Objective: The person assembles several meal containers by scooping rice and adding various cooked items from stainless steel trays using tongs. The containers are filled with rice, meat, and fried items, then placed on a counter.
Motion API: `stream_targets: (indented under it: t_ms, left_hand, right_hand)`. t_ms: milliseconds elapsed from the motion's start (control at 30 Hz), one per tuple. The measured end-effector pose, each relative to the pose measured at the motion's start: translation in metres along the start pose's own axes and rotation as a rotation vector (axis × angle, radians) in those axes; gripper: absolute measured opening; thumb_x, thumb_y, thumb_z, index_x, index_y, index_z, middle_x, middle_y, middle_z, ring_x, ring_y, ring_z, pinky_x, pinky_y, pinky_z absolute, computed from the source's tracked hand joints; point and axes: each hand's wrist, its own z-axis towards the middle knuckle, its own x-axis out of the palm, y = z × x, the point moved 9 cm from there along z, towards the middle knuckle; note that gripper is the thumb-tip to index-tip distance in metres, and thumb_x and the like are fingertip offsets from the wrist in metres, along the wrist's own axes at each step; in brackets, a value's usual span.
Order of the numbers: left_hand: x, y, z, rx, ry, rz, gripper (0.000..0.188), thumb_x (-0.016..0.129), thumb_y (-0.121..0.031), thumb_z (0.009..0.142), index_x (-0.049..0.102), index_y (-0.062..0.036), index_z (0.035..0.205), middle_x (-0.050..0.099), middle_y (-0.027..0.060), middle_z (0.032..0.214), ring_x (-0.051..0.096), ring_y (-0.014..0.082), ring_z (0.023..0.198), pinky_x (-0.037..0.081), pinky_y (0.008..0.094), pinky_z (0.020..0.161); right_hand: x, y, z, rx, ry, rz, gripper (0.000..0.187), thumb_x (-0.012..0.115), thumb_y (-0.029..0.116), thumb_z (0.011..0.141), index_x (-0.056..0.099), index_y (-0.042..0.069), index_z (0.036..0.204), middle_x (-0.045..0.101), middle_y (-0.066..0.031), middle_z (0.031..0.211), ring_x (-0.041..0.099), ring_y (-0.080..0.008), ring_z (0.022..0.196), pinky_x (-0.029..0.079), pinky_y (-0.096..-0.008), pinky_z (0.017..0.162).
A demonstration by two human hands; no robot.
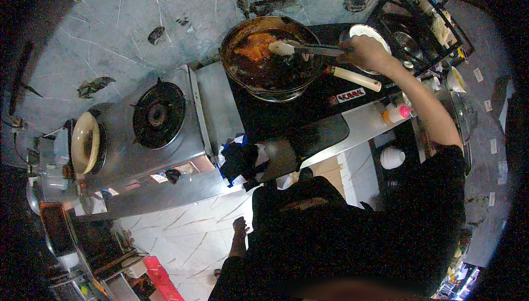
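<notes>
My right hand (368, 54) is closed round the handle of a pair of tongs (317, 50). The tongs' pale tips reach into a wide dark pan (234, 78) and touch or lie just beside an orange-red piece of food (254, 48) in dark liquid. Under my right hand is a white-rimmed round dish (368, 30), partly covered by the hand. The pan's cream handle (357, 78) points right, below my wrist. Down by my side, over the floor, my left hand (240, 227) hangs with its fingers curled, and nothing shows in it.
To the left stands a steel stove with a bare gas burner (158, 114) and a cream-coloured pan (85, 142). A black wire rack (421, 22) is at the far right. A pink-capped bottle (395, 114) and a white bowl (392, 157) sit below my right arm. A cloth (236, 160) hangs at the counter's front.
</notes>
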Motion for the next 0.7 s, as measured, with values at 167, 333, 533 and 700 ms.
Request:
stream_targets:
  t_ms: [167,333,533,700]
  left_hand:
    - [-0.001,0.000,-0.010,0.071,-0.003,0.056,0.009,0.059,-0.022,0.086,0.060,-0.0141,0.087,0.055,0.0000,0.073,0.050,0.0142,0.058,0.048,0.0385,0.050]
    - [0.003,-0.007,-0.013,0.111,0.025,0.077,0.008,0.059,-0.021,0.086,0.057,-0.0138,0.082,0.053,-0.0003,0.070,0.048,0.0134,0.054,0.046,0.0353,0.045]
    - [-0.001,-0.004,-0.006,0.065,0.007,0.010,0.009,0.059,-0.021,0.087,0.059,-0.0126,0.089,0.054,0.0003,0.071,0.048,0.0130,0.053,0.046,0.0352,0.045]
    - [-0.007,0.002,0.003,0.040,-0.010,-0.091,0.013,0.060,-0.022,0.087,0.060,-0.0116,0.095,0.055,0.0008,0.071,0.047,0.0127,0.053,0.045,0.0351,0.045]
  right_hand:
    - [0.026,-0.004,-0.019,0.487,0.666,0.624,0.026,0.061,0.033,0.089,0.066,0.008,0.093,0.056,-0.0012,0.062,0.054,-0.0108,0.048,0.045,-0.0261,0.039]
    - [0.063,0.010,-0.005,0.395,0.752,0.997,0.036,0.054,0.040,0.094,0.064,0.006,0.089,0.055,-0.0010,0.062,0.049,-0.0102,0.044,0.041,-0.0254,0.037]
    - [0.081,0.004,0.015,0.401,0.720,1.072,0.019,0.054,0.026,0.091,0.060,0.008,0.093,0.061,-0.0067,0.067,0.056,-0.0136,0.048,0.044,-0.0282,0.036]
    - [0.091,-0.004,0.017,0.462,0.746,1.087,0.024,0.058,0.034,0.089,0.061,0.010,0.089,0.059,-0.0044,0.062,0.053,-0.0141,0.045,0.041,-0.0290,0.034]
